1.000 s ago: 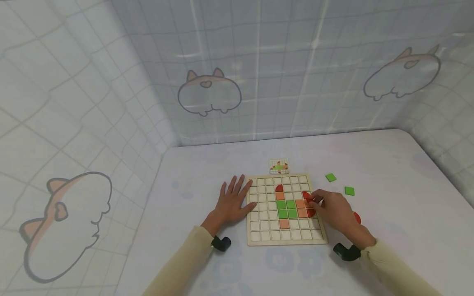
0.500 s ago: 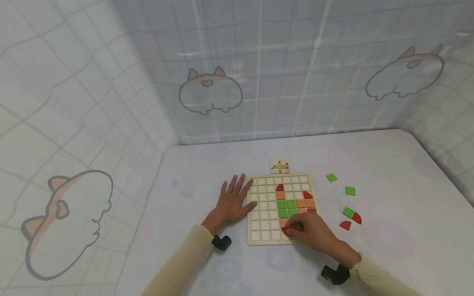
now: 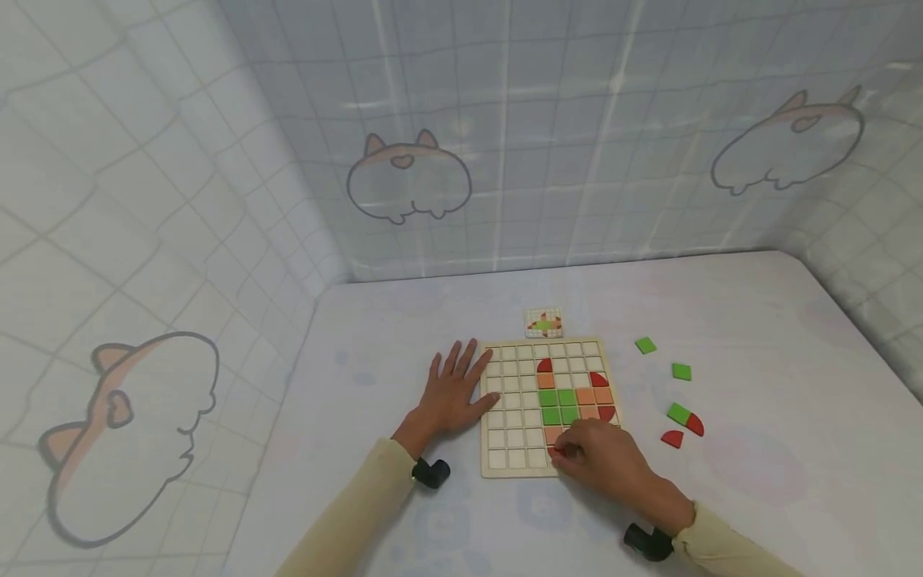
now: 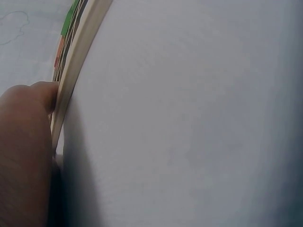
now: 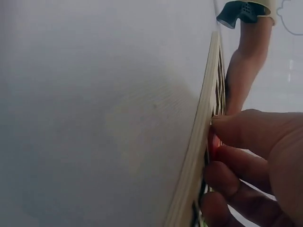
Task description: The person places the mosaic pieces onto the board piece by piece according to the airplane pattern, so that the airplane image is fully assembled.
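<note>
A square wooden grid board point(image 3: 508, 439) lies on the table, with green, orange and red tiles set in some cells. My left hand point(image 3: 450, 397) rests spread at its left edge, thumb and fingertips over the rim. In the left wrist view a finger point(image 4: 45, 94) touches the side of the board. My right hand point(image 3: 602, 457) pinches a red quarter-circle tile point(image 3: 554, 453) at a front-row cell, below an orange tile point(image 3: 553, 434). The right wrist view shows that red tile point(image 5: 214, 144) between thumb and fingers, down at the board's surface; the hand covers the cells behind it.
A small pattern card point(image 3: 544, 324) lies just beyond the board's far edge. To the right are loose green tiles point(image 3: 645, 345) and two red quarter-circle tiles point(image 3: 673, 438). Patterned curtain-like walls point(image 3: 548, 160) stand behind and at the sides.
My right hand left the board's right side, where red pieces now show, and moved to the front row with a red tile, settling slightly lower there. The left hand stayed still.
</note>
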